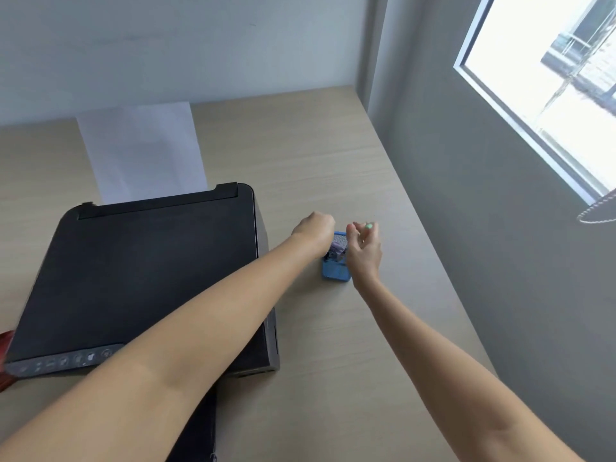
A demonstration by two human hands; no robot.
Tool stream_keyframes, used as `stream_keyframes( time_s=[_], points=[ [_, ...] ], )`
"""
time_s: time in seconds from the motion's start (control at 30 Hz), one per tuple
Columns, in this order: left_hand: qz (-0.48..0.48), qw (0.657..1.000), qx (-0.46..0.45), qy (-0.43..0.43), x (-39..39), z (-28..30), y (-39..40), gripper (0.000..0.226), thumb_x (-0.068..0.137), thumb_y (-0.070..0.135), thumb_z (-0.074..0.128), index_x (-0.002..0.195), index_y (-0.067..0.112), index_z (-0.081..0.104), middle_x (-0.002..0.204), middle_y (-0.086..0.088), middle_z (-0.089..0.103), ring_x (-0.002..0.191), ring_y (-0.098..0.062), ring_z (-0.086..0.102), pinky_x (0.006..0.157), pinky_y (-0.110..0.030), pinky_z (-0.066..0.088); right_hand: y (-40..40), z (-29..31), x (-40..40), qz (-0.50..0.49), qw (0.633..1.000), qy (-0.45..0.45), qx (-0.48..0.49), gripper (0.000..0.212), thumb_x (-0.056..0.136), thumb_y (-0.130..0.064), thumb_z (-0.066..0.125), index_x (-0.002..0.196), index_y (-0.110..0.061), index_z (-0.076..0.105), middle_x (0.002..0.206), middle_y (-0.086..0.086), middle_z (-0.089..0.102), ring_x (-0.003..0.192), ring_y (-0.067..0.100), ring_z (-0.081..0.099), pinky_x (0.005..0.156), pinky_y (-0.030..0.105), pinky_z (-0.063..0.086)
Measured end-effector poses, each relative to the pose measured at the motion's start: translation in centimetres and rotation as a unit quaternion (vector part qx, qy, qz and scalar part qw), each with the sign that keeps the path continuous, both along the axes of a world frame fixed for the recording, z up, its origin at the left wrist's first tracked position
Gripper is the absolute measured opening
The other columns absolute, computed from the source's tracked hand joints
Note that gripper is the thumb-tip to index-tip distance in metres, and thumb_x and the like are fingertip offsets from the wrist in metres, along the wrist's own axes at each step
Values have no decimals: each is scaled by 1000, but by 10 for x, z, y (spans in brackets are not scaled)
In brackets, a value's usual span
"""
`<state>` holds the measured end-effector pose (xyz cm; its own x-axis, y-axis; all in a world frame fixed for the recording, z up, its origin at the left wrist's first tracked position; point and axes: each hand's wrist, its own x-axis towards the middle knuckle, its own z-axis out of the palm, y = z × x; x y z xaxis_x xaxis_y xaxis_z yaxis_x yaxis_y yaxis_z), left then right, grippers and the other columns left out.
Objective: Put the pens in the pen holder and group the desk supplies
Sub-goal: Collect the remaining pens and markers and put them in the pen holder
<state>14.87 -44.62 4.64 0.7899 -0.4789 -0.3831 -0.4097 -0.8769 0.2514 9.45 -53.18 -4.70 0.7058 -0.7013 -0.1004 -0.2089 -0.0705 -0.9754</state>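
Note:
A blue mesh pen holder (336,271) stands on the wooden desk (333,161), to the right of the printer. Purple-capped pens (337,249) stick up inside it. My left hand (315,233) rests in a closed fist against the holder's left side; whether it grips the holder is hidden. My right hand (364,251) hovers over the holder's right side, its fingers pinched on a pen with a green end (368,225).
A black printer (143,278) fills the left half of the desk, with white paper (140,151) in its rear tray. A grey wall with a window (550,95) runs along the desk's right edge. Something red (5,358) shows at the left border.

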Motion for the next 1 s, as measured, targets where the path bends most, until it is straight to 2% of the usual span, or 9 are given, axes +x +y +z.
stream_keyframes(
  time_s=[0.17, 0.23, 0.37, 0.5, 0.57, 0.67, 0.8, 0.9, 1.0],
  points=[
    [16, 998, -51, 29, 6, -21, 0, 14, 86, 10, 61, 75, 2, 61, 91, -26, 66, 93, -40, 66, 63, -33, 42, -5, -12, -5, 37, 997, -4, -70, 29, 87, -49, 53, 98, -22, 53, 107, -2, 61, 85, 20, 58, 77, 37, 48],
    [21, 995, -86, 38, 8, -26, 1, 16, 86, 17, 64, 84, 2, 69, 83, -20, 66, 88, -38, 66, 63, -29, 41, -7, -11, -8, 18, 997, -16, -77, 31, 90, -52, 44, 97, -24, 56, 103, 3, 64, 92, 22, 61, 81, 39, 49],
    [18, 992, -119, 37, 11, -33, 0, 19, 88, 22, 66, 91, 5, 72, 95, -19, 73, 90, -35, 67, 73, -33, 50, -14, -10, -9, -58, 997, -14, -58, 34, 96, -43, 30, 98, -25, 58, 103, 3, 64, 94, 25, 60, 86, 41, 47],
    [35, 992, -115, 32, 10, -35, 4, 26, 90, 24, 62, 92, -1, 63, 105, -20, 68, 97, -37, 63, 78, -38, 51, -18, -5, -8, -40, 999, 15, -5, 37, 100, -34, 26, 116, -20, 56, 119, -1, 58, 111, 17, 51, 97, 35, 39],
    [46, 989, -137, 14, 7, -27, 12, 27, 92, 23, 58, 106, 0, 64, 115, -19, 64, 106, -36, 60, 88, -40, 52, -18, 7, -8, -25, 1000, 13, -11, 37, 100, -36, 27, 118, -20, 56, 122, -1, 57, 110, 17, 52, 97, 34, 39],
    [72, 976, -205, 2, -1, -2, 39, 39, 92, 24, 57, 127, 6, 59, 126, -13, 64, 114, -29, 61, 99, -35, 49, -13, 36, -6, 2, 998, -7, -57, 33, 98, -38, 32, 110, -22, 59, 114, 2, 60, 99, 20, 56, 89, 34, 44],
    [118, 943, -310, -9, -20, 44, 111, 36, 92, 22, 60, 124, 7, 62, 116, -6, 69, 99, -18, 66, 86, -18, 47, 18, 88, 4, 57, 993, -49, -95, 17, 95, -25, 47, 100, -17, 61, 95, 3, 63, 88, 14, 58, 66, 11, 43],
    [175, 907, -380, -35, -49, 65, 191, 28, 92, 22, 60, 118, 14, 66, 100, 3, 70, 83, -7, 65, 73, -4, 49, 73, 120, 13, 144, 983, -76, -87, 8, 91, -19, 54, 90, -21, 62, 84, 0, 66, 83, 18, 63, 73, 30, 50],
    [262, 867, -419, -54, -86, 56, 280, 19, 91, 18, 62, 108, 15, 69, 84, 3, 70, 68, -7, 65, 68, -12, 54, 150, 144, 13, 243, 962, -91, -80, 17, 85, -17, 57, 80, -33, 60, 78, -2, 68, 74, 18, 64, 69, 37, 50]
  ],
)
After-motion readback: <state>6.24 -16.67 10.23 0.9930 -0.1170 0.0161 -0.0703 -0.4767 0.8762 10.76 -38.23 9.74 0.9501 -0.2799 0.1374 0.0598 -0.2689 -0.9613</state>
